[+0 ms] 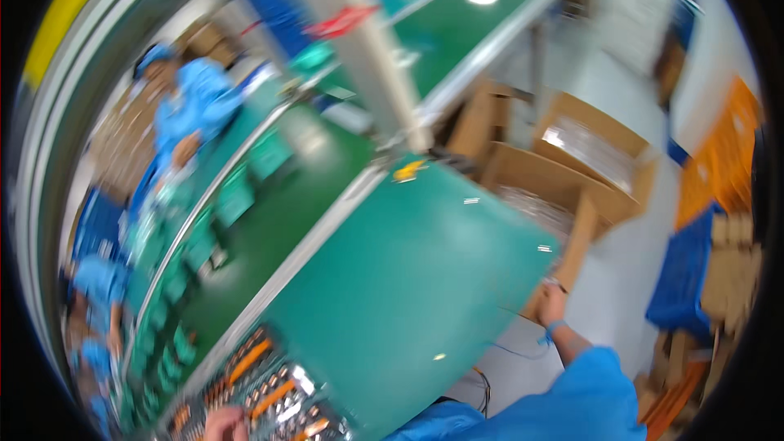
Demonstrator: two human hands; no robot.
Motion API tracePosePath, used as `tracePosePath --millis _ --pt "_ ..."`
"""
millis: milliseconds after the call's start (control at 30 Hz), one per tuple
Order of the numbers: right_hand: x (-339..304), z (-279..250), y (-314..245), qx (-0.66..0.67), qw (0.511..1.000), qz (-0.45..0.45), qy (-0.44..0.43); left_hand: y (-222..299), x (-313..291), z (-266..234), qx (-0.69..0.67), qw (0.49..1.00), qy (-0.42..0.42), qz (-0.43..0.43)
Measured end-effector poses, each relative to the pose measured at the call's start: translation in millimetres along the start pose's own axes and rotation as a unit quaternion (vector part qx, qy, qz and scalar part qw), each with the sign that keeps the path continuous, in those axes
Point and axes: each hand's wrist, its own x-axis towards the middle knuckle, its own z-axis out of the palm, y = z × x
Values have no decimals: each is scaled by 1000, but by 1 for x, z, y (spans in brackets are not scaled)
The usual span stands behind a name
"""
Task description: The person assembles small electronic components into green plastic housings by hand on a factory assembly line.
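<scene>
My right hand (551,304) reaches out past the right edge of the green tabletop (392,278). Its fingers look curled at the near flap of an open cardboard box (584,233), though motion blurs them. A blue wrist strap (556,327) with a thin cord circles that wrist. Clear plastic packing (535,208) lies inside the box. At the bottom edge, part of my left hand (226,423) shows over a tray of small metallic and orange parts (269,388). Its fingers are blurred and cut off by the frame.
A conveyor with a green belt (286,196) runs along the left, a metal rail beside it. People in blue work clothes (196,102) sit beyond. A pale post (367,57) rises at the table's far corner. Another open carton (592,143) and a blue crate (686,278) stand right.
</scene>
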Motion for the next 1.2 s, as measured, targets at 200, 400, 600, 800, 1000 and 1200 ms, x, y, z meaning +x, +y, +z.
tracePosePath --millis 200,400,600,800,1000,1200 --pt "-34 -74 -92 275 954 92 80 -29 -9 -22 -120 983 126 -65" --pt "-55 -181 -324 374 903 -82 195 -62 -47 -71 -185 959 202 -73" --pt "-115 -188 -477 385 751 -496 -201 -94 -137 -127 -164 923 334 -97" --pt "-151 -100 -558 -16 572 -768 -287 -109 -277 -172 -101 819 513 -237" --pt "-139 -100 -600 -137 442 -785 -411 -121 -464 -150 22 701 549 -455" --pt "-148 -92 -623 -216 462 -748 -425 -117 -525 -104 -21 667 373 -645"
